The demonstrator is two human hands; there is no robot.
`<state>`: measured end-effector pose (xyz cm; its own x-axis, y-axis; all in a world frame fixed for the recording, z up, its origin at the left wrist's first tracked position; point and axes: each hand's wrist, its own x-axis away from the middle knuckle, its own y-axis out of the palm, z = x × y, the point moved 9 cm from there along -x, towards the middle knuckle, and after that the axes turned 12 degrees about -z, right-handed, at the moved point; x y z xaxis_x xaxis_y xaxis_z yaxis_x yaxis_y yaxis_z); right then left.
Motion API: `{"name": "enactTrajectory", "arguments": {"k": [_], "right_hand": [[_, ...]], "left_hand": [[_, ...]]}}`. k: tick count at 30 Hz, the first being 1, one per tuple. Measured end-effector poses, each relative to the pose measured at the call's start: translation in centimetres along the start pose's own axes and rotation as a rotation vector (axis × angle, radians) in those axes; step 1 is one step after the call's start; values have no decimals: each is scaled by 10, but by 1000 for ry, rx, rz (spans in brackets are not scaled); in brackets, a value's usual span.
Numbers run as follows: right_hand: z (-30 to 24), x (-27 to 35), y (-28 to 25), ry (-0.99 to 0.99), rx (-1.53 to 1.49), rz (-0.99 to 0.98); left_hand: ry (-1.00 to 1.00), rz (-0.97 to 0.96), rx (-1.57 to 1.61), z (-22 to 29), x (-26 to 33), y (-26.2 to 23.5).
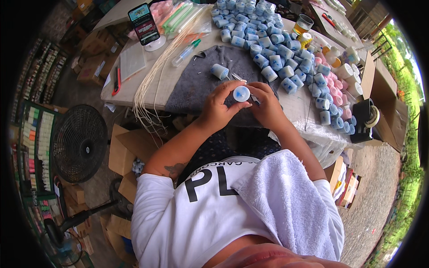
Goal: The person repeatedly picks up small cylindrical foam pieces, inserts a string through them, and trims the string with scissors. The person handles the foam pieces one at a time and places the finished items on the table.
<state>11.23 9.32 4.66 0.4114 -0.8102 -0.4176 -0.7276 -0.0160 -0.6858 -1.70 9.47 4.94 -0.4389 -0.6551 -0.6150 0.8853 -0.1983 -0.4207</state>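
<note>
In front of me, my left hand (pixel 222 99) grips a small round white-and-blue candle (pixel 241 94), its flat end turned up with a blue patch at the centre. My right hand (pixel 265 103) is closed beside it, its fingers touching the candle's far side. Pale metal tips, like those of small scissors (pixel 238 77), stick out past the right fingers; the rest is largely hidden by the hand. Another blue-and-white candle (pixel 219 71) lies on its side on the dark grey cloth (pixel 192 85), just beyond my left hand.
Many blue-and-white candles (pixel 286 58) crowd the table's far right, with pink ones (pixel 336 85) beside them. A bundle of white wicks (pixel 154 85) hangs over the left edge. Also there are a phone (pixel 144 24), marker (pixel 187 52), red cutter (pixel 117 80), glass (pixel 303 24) and black tape dispenser (pixel 361 120).
</note>
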Motion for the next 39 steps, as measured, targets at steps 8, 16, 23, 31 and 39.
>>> {"name": "enactTrajectory", "arguments": {"k": [8, 16, 23, 31, 39], "right_hand": [[-13, 10, -31, -26, -231, 50], [-13, 10, -22, -74, -52, 60], [16, 40, 12, 112, -808, -33], [57, 49, 16, 444, -982, 45], [44, 42, 14, 281, -914, 61]], "left_hand": [[23, -6, -103, 4, -4, 2], [-27, -116, -120, -5, -2, 17], [-119, -207, -238, -38, 16, 16], [-163, -175, -456, -19, 14, 16], [-21, -138, -242, 7, -7, 18]]}}
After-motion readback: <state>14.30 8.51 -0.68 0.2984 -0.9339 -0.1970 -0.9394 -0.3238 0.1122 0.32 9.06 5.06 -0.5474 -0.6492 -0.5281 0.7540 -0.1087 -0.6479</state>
